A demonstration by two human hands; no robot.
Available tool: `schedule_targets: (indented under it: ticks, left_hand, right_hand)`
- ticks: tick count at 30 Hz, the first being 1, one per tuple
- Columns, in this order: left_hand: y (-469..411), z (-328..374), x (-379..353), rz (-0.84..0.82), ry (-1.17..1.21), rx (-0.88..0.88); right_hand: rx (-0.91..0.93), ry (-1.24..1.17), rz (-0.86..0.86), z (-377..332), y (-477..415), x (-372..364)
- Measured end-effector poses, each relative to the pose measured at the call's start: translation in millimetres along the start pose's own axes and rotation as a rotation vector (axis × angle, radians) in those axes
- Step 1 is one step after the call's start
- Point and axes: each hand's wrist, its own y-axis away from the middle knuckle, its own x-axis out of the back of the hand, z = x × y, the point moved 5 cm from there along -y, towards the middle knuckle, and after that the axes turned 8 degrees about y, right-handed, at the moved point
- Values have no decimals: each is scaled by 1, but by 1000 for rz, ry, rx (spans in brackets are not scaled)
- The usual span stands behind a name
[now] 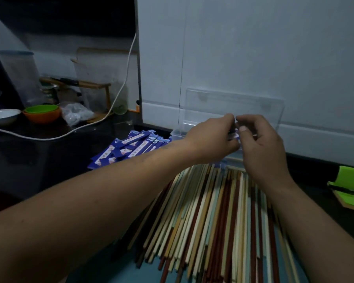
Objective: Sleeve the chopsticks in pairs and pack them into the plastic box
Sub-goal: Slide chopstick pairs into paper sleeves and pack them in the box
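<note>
A wide heap of loose chopsticks (213, 211) in cream, tan, pale green and dark red lies on the counter in front of me. Behind it on the left is a pile of blue paper sleeves (129, 149). A clear plastic box (177, 132) with its lid (233, 103) raised stands against the white wall. My left hand (211, 137) and my right hand (260, 144) meet over the box, and both pinch a small blue sleeve (236, 135) between their fingertips. Most of that sleeve is hidden by the fingers.
A white cable (123, 86) runs across the dark counter at the left. An orange and green bowl (42, 113), a white bowl (2, 116) and a plastic bag (76, 113) stand at the back left. A green object (349, 186) lies at the right edge.
</note>
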Motion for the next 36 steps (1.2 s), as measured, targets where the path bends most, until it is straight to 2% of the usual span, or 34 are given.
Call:
schedule_targets:
  ticks: [24, 32, 36]
  left_hand:
    - [13, -25, 10, 37, 97, -33]
    - [21, -24, 17, 45, 102, -54]
    - [30, -25, 26, 42, 108, -72]
  right_hand:
    - [39, 5, -66, 4, 7, -10]
    - [-10, 51, 82, 11, 5, 4]
    - [-74, 27, 51, 16, 1, 4]
